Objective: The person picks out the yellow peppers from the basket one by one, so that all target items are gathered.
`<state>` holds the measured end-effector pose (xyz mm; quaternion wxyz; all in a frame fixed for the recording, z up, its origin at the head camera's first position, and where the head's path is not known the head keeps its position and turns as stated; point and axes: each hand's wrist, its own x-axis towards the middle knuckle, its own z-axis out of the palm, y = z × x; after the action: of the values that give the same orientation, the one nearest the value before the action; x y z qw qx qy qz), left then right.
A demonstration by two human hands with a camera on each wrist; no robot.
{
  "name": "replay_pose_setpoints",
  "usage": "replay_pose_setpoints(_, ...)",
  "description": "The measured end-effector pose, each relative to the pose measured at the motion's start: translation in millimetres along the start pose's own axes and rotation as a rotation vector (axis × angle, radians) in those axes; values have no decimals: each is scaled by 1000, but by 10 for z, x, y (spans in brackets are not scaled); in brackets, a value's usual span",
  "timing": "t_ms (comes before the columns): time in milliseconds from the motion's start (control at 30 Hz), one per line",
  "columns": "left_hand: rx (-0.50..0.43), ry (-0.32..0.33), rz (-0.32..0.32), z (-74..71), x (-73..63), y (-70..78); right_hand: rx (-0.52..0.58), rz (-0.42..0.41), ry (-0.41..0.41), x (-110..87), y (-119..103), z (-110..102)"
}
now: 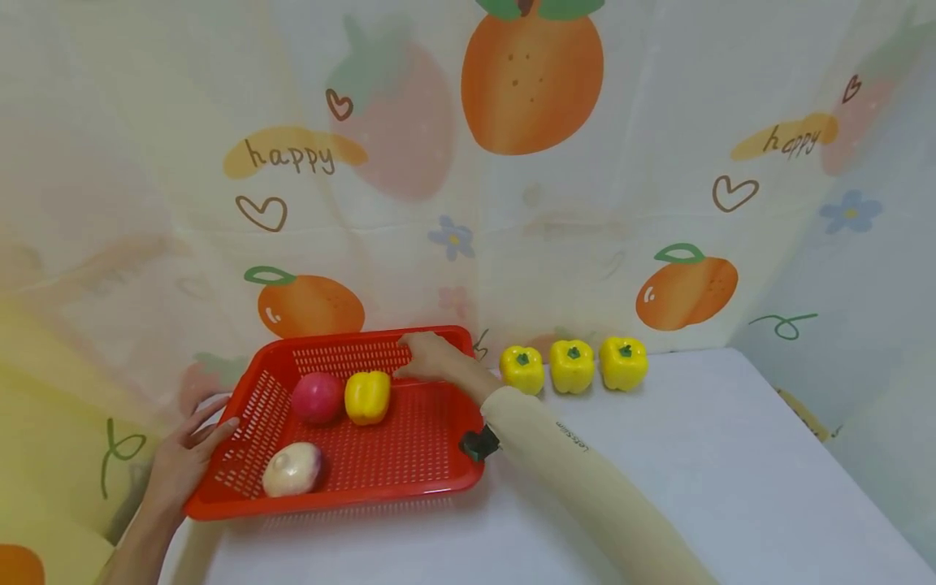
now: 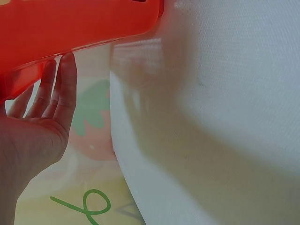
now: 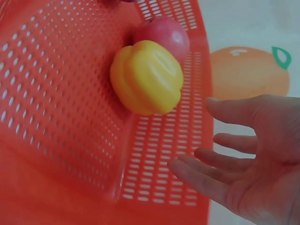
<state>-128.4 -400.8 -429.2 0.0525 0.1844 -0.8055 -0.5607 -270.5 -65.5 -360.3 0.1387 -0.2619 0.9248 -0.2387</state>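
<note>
A red plastic basket (image 1: 395,447) with slotted walls sits at the left of the table. Inside it are a yellow bell pepper (image 1: 368,398), a round pinkish-red fruit or vegetable (image 1: 318,397) and a whitish bulb (image 1: 292,470) with a purple tinge. My left hand (image 1: 183,455) holds the basket's left rim, thumb over the top and fingers on the outer side. Over the far right part of the basket is my right hand (image 1: 431,356), its fingers spread and holding nothing. In the right wrist view the pepper (image 3: 146,77) lies a little apart from those fingertips (image 3: 177,166).
Three more yellow bell peppers, a left one (image 1: 522,370), a middle one (image 1: 572,366) and a right one (image 1: 623,363), stand in a row right of the basket along the back of the white table (image 1: 702,471). Behind hangs a fruit-printed cloth (image 1: 526,268).
</note>
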Motion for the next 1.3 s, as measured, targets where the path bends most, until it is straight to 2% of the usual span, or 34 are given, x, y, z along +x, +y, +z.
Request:
replay_pose_setpoints(400, -52, -6, -10, 23, 9, -21, 137, 45, -25, 136, -70, 209)
replay_pose_setpoints(567, -57, -15, -4, -10, 14, -15, 258, 115, -25, 215, -115, 306)
replay_pose_setpoints(667, -28, -5, 7, -22, 10, -13, 316, 171, -32, 262, -128, 371)
replay_pose_setpoints(867, -50, -3, 5, -1, -2, 2, 457, 243, -94, 328, -87, 509)
replay_pose_setpoints(1067, -33, -9, 21, 23, -1, 4, 507, 256, -133, 371, -39, 562)
replay_pose_setpoints(1300, -30, -7, 22, 1, 4, -1, 505, 240, -154, 385, -117, 595)
